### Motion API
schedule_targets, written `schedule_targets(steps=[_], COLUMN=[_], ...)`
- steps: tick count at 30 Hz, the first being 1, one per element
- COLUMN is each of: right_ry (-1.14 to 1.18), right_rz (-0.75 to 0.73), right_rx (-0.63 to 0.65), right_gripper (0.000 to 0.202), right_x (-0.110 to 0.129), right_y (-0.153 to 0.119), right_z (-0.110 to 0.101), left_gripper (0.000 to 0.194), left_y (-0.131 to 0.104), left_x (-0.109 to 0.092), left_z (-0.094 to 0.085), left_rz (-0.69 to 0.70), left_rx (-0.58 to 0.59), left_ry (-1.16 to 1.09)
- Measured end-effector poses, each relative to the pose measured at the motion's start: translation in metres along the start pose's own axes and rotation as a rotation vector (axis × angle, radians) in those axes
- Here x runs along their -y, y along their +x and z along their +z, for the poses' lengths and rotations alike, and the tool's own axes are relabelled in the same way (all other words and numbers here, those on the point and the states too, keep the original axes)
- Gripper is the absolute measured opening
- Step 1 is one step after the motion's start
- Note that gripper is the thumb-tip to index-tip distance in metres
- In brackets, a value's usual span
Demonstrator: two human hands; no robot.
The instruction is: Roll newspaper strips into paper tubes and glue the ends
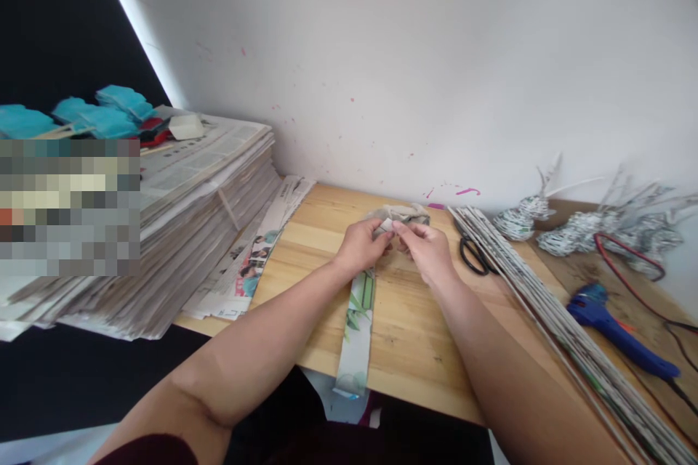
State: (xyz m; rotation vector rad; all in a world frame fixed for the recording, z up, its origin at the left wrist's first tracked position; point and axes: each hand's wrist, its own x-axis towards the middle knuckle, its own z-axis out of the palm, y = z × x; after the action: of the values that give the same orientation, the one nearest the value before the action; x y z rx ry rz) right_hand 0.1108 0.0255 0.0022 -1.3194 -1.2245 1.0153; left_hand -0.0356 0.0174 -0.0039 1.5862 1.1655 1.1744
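1. Wooden tabletop (419, 349), pale and grained, right under you, and a flat paper strip (355, 334) runs up it from the near edge, its close end poking just past the wood. Laid lengthwise like that, it probably gives your fingers a straight run and leaves your forearms room either side.

2. What a look it has: long, narrow, whitish, printed with green leaves and a green-framed patch, lying fairly flat.

3. Up at its far end, both your hands are busy! Your left hand (360, 241) pinches between thumb and forefinger; your right hand (428, 247) nips the small pale tip from the other side. That tip looks like the strip's own end, though your left hand covers the stretch between. Two fine pinches, likely for close control of a thin edge.

4. Out to your right, the blue glue gun (622, 334) lies beside a bundle of thin paper rods (539, 298), all lined up, presumably to stay tidy and leave the middle free.

5. Black scissor handles (480, 271) peek out beside the rods, within easy reach of your right hand. A crumpled cloth (417, 213) sits just behind your fingers.

6. Over on your left, a tall newspaper stack (245, 196) rises beside loose printed sheets (278, 221); farther right sit woven paper pieces (520, 218) with loose ends sticking up.

7. Behind everything, your white wall (436, 73), flecked with pink.
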Motion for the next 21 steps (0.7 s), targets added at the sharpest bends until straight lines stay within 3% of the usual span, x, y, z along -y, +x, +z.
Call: schedule_targets(steps=[5,11,21], right_ry=[0.251,0.302,0.212], right_rz=[0.153,0.125,0.045], right_rx=[0.115,0.378,0.292], right_gripper=[0.038,0.034,0.029], right_x=[0.003,0.004,0.006], right_y=[0.007,0.001,-0.002], right_z=[-0.009,-0.008,-0.003], left_gripper=[0.029,0.031,0.028], left_y=[0.002,0.0,0.001], left_x=[-0.005,-0.016,-0.017], left_z=[0.0,-0.002,-0.004], left_rz=[-0.2,-0.274,-0.258], left_rx=[0.041,0.058,0.054], left_ry=[-0.319,-0.46,-0.332])
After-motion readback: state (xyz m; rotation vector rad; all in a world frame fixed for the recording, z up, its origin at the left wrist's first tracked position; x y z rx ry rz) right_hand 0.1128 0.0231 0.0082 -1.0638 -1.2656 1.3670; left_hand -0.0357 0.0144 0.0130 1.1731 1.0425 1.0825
